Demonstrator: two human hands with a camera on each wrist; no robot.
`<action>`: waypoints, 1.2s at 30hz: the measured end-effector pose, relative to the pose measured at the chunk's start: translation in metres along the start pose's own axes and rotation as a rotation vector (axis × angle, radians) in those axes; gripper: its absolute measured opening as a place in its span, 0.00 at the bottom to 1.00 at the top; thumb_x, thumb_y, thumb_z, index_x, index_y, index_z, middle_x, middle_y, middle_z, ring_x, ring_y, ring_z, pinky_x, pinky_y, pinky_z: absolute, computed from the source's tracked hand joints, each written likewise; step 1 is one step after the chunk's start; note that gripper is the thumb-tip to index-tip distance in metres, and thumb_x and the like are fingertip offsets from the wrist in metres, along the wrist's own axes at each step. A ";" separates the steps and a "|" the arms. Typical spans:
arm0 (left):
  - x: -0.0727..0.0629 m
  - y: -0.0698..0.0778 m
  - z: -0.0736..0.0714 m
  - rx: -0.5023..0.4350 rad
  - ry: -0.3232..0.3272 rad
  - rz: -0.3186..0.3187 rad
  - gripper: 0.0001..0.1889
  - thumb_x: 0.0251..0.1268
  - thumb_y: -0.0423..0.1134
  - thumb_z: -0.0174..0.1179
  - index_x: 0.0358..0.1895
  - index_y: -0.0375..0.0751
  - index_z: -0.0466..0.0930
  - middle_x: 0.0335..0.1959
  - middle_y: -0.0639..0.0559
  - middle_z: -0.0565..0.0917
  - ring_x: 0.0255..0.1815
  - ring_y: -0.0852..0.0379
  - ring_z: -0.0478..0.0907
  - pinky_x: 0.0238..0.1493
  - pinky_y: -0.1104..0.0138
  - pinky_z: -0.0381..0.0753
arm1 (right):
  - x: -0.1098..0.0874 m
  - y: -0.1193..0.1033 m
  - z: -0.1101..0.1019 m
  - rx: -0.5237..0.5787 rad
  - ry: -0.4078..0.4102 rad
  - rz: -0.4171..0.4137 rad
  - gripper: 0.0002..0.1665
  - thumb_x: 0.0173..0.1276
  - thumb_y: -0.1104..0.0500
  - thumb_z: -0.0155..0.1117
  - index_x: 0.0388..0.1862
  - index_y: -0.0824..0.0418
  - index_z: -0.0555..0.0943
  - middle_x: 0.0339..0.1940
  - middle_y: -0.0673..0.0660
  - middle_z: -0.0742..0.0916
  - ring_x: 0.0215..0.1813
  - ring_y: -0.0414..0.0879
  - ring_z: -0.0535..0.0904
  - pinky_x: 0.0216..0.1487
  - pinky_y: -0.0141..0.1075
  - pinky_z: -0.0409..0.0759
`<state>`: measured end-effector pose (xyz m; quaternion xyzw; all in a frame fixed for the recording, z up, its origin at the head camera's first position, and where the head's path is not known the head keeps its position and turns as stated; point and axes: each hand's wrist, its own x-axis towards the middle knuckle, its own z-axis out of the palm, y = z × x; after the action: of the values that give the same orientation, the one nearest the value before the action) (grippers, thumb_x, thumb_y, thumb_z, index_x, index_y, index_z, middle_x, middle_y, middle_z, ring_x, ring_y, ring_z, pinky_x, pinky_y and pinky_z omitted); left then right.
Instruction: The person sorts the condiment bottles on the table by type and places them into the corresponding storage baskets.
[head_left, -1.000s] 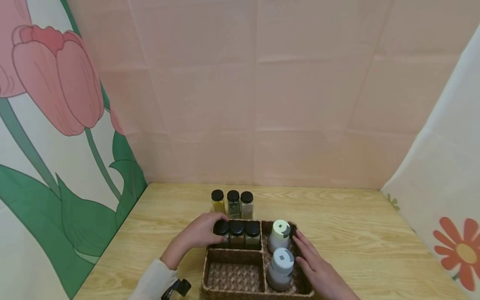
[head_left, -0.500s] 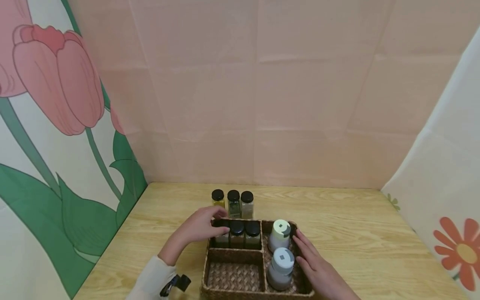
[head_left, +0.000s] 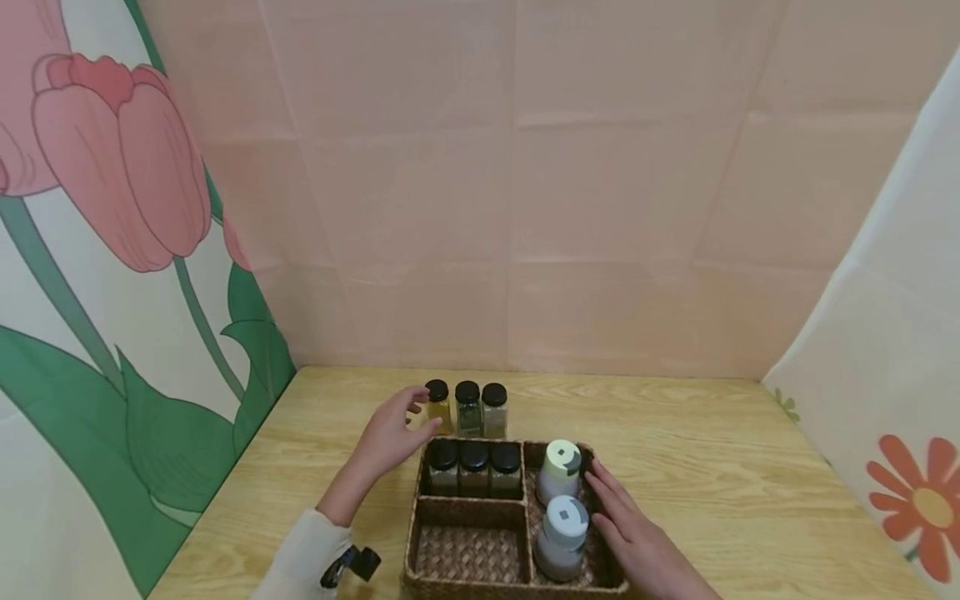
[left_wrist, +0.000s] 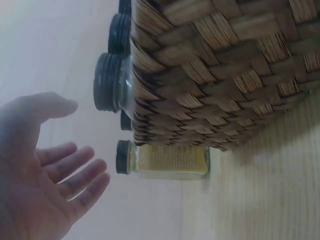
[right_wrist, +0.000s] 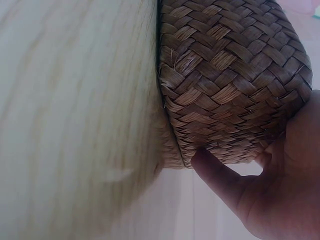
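A woven basket (head_left: 471, 557) with compartments stands on the table. My left hand (head_left: 390, 432) hovers beyond its back left corner with fingers spread and nothing in them. Its fingertips are close to the black lid of a spice jar with yellow contents (head_left: 441, 414); whether they touch is unclear in the head view. In the left wrist view, a gap separates the hand from that yellow spice jar (left_wrist: 170, 161). My right hand (head_left: 633, 533) rests against the basket's right side with fingers extended, and the right wrist view shows a fingertip on the weave (right_wrist: 230, 115).
Beside the yellow jar stand a green-filled jar (head_left: 468, 412) and a pale one (head_left: 495, 414). Three black-lidded jars (head_left: 474, 473) fill the basket's back left compartment. A yellow-capped bottle (head_left: 561, 471) and a white-capped bottle (head_left: 561, 537) stand in the right compartment.
My left hand has let go of the leftmost jar in the basket and moved up and back towards the yellow jar. The right hand has stayed on the basket.
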<state>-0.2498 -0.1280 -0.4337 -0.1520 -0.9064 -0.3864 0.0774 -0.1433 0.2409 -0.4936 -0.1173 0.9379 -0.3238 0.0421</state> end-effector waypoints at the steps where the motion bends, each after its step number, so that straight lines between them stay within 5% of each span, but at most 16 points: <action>1: 0.000 -0.002 0.000 0.001 0.011 -0.008 0.30 0.69 0.48 0.67 0.68 0.36 0.73 0.60 0.44 0.81 0.57 0.45 0.80 0.54 0.52 0.82 | 0.000 0.000 0.000 -0.001 0.003 -0.002 0.34 0.84 0.51 0.46 0.84 0.54 0.53 0.85 0.51 0.52 0.82 0.58 0.52 0.74 0.61 0.60; 19: 0.011 -0.027 0.006 0.030 0.029 -0.068 0.33 0.67 0.49 0.67 0.71 0.38 0.70 0.66 0.42 0.76 0.60 0.42 0.77 0.55 0.47 0.81 | -0.002 0.001 0.000 -0.044 0.063 -0.062 0.34 0.84 0.51 0.48 0.83 0.56 0.56 0.85 0.53 0.55 0.81 0.57 0.54 0.72 0.56 0.61; 36: 0.027 -0.046 0.015 -0.039 0.016 -0.099 0.33 0.66 0.46 0.68 0.71 0.37 0.70 0.67 0.41 0.76 0.61 0.40 0.77 0.55 0.46 0.81 | -0.002 0.001 0.002 -0.044 0.090 -0.080 0.34 0.83 0.55 0.51 0.83 0.56 0.57 0.84 0.53 0.56 0.80 0.56 0.55 0.72 0.54 0.61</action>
<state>-0.2909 -0.1414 -0.4678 -0.1052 -0.9045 -0.4086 0.0625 -0.1412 0.2409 -0.4962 -0.1410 0.9403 -0.3093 -0.0156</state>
